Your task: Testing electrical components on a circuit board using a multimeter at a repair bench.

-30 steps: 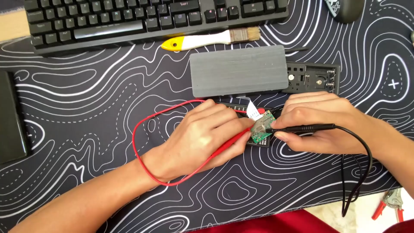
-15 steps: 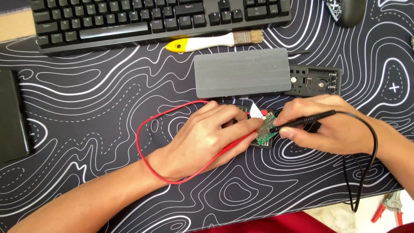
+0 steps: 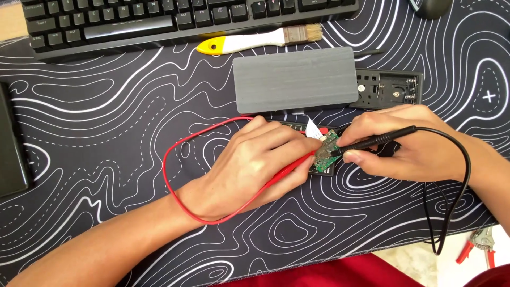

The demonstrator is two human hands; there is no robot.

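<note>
My left hand grips a red test probe whose red lead loops off to the left. My right hand pinches a black test probe with a black lead curving down to the right. Both probe tips meet on a small green circuit board between my hands, lying on a black patterned desk mat. A small white piece shows just behind the board.
A grey rectangular case lies just beyond my hands, with a black open casing at its right. Farther back are a yellow-handled brush, a black keyboard and a mouse. A dark device sits at the left edge; red-handled pliers lie at bottom right.
The view has shifted slightly. Both hands stay on the circuit board with the probes; the right hand's black probe has tilted a little.
</note>
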